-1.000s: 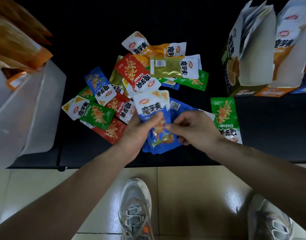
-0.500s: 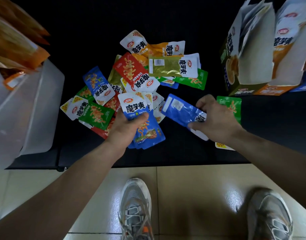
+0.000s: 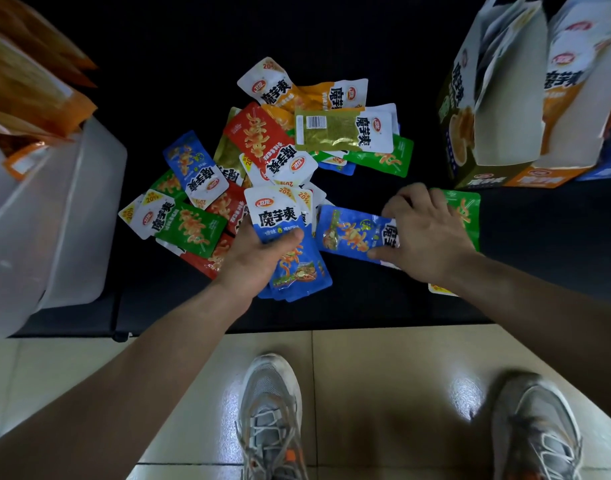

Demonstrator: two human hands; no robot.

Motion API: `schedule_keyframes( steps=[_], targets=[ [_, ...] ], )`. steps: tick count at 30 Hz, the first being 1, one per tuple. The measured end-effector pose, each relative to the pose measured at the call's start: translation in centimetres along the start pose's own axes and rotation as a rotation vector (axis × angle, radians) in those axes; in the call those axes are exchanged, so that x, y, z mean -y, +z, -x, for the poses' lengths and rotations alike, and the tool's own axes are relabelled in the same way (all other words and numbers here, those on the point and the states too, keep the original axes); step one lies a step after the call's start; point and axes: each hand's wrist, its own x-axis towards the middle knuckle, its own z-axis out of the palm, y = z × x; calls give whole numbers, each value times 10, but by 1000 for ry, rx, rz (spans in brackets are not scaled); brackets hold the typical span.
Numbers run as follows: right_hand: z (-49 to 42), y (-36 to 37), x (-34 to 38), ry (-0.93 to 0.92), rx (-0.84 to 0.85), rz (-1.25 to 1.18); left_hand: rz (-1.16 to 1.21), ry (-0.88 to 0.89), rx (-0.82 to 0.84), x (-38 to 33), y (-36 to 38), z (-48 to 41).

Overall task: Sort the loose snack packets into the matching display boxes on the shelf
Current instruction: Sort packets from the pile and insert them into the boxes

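While the heap of loose packets lies mixed on the dark shelf, sorting proceeds by colour, and both hands work on blue.

1. Left grip: clenched around the blue stack. The thumb lies across the front of the top packet and the fingers are behind, out of view. The stack is held fanned and upright at the near edge of the heap, printed face toward the camera. This hold likely serves to collect 1 flavour in a batch so that several packets can go to a box in 1 trip.

2. Right grip: pinching the single blue packet at its right end, thumb on the near edge, fingers over the top. The packet lies flat, just beside the stack and not yet joined to it. The hand partly covers a green packet that lies apart from the heap.

3. Judgement of step: the single blue packet is probably about to be added to the stack. Red, green, orange, gold and at least 1 more blue packet are unsorted in the heap, so the task is at an early stage.

4. Containers:
- At the right rear stand 3 display boxes: the olive box, the orange box and the blue box, the last cut off by the frame edge. Raised white flaps hide their interiors, so the contents cannot be determined.
- At the left sits a translucent bin holding large orange bags.
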Motion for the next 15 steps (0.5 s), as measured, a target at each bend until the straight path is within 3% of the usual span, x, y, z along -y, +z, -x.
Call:
schedule_keyframes(
  steps=[6, 10, 15],
  targets=[
    [8, -29, -10, -114, 111, -412, 64, 1, 30, -9, -11, 2],
    [10, -56, -10, -275, 236, -415, 13, 9, 59, -12, -18, 0],
    [0, -64, 10, -284, 280, -480, -70, -60, 251, -12, 5, 12]
  ],
)
